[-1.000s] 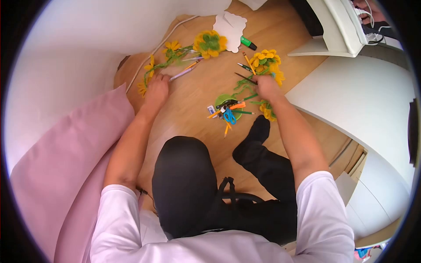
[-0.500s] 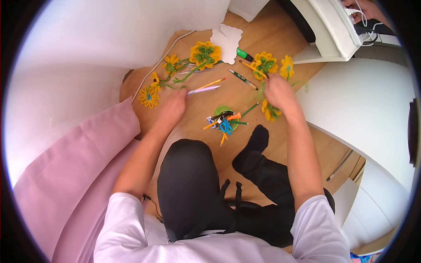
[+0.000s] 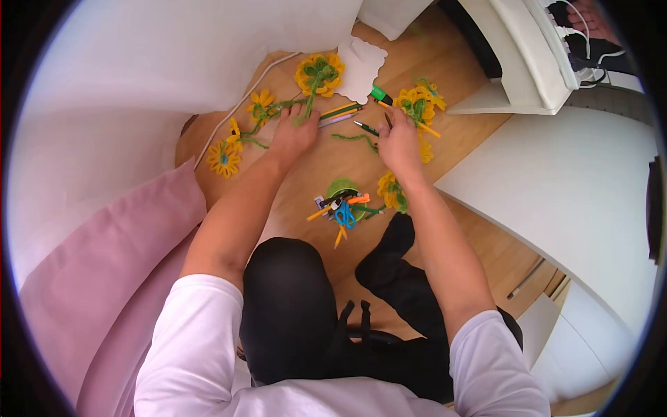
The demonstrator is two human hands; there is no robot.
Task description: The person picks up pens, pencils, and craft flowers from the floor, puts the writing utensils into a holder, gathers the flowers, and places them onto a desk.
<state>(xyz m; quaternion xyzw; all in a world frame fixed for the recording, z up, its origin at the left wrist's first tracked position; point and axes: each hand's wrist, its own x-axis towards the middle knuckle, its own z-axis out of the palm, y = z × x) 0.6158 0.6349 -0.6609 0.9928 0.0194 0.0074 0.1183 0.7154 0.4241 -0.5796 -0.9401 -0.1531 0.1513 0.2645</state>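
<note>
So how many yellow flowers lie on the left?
4 visible: a large flower beside the white card, a smaller flower near the left hand, a dark-centred flower, and a blue-centred flower nearest the pink fabric. Others may be hidden.

A person's two bare arms reach away from the body, slanting inward. The left arm (image 3: 236, 221) runs from the near left, ending in the left hand (image 3: 294, 133), back turned up and fingers pointing far. The right arm (image 3: 448, 254) comes from the near right; its hand (image 3: 399, 144) has its index finger and thumb slightly parted. The hands are well apart, wrists nearly straight. The left hand's grip is unclear.
</note>
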